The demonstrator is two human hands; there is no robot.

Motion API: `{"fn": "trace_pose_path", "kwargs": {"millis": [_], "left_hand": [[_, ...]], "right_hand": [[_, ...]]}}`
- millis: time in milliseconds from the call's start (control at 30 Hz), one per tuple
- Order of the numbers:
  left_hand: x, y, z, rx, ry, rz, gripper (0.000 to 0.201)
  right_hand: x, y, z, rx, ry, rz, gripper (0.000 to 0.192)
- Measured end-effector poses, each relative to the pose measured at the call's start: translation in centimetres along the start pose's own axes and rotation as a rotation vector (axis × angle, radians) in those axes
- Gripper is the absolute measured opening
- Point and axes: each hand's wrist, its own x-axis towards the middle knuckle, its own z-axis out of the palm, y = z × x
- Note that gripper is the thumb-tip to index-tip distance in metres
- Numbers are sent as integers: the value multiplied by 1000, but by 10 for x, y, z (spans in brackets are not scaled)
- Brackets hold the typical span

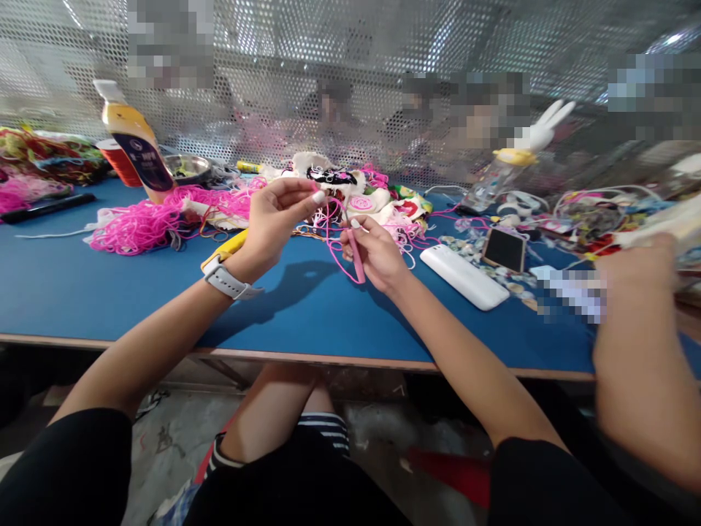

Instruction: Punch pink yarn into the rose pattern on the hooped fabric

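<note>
My left hand [280, 218] is closed in a pinch on a strand of pink yarn [330, 248], held above the blue table. Close beside it, my right hand [377, 250] grips a crochet hook [357, 259] by its pink handle. The hook's thin metal tip points up toward the left hand's fingertips, and the yarn loops between both hands. How the yarn sits on the tip is too small to tell. Behind my hands lies a heap of white, black and pink yarn pieces [377, 203]. A tangle of bright pink yarn [145, 225] is left of my left hand.
A yellow object [225, 248] lies partly behind my left wrist. A bottle [134, 142] stands back left, near a metal bowl [189, 169]. On the right are a white power bank [464, 276], a phone [504, 249] and another person's blurred arm [638, 329]. Perforated metal [263, 80] rises behind.
</note>
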Motion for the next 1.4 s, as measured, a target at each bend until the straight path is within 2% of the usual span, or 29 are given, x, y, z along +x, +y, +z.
{"fn": "trace_pose_path", "kwargs": {"millis": [200,400,467,567,667,733,1100,1267,1400], "left_hand": [[2,2,1,-87,117,-15,13],[-1,9,4,-386,50,-118,19],[-2,11,4,-364,35,-120,19],[-3,10,4,-205,-15,-88,17],[-4,9,5,-24,-111,-42,18],[-6,9,6,19,-178,-46,22],[-12,4,11,-20,-355,-84,28],[-13,2,12,22,-343,-53,26],[-11,-3,12,-37,-316,-80,28]], "right_hand": [[-2,-4,2,32,-44,26,30],[-3,-3,3,23,-72,16,39],[-3,-2,3,36,-63,5,41],[-3,-1,3,44,-55,-2,42],[-3,-2,5,50,-35,1,42],[-4,-3,6,40,-21,3,41],[-6,-4,9,-6,-56,-91,38],[-5,-4,8,-91,-35,-105,39],[-5,-3,7,-146,-49,-155,38]]}}
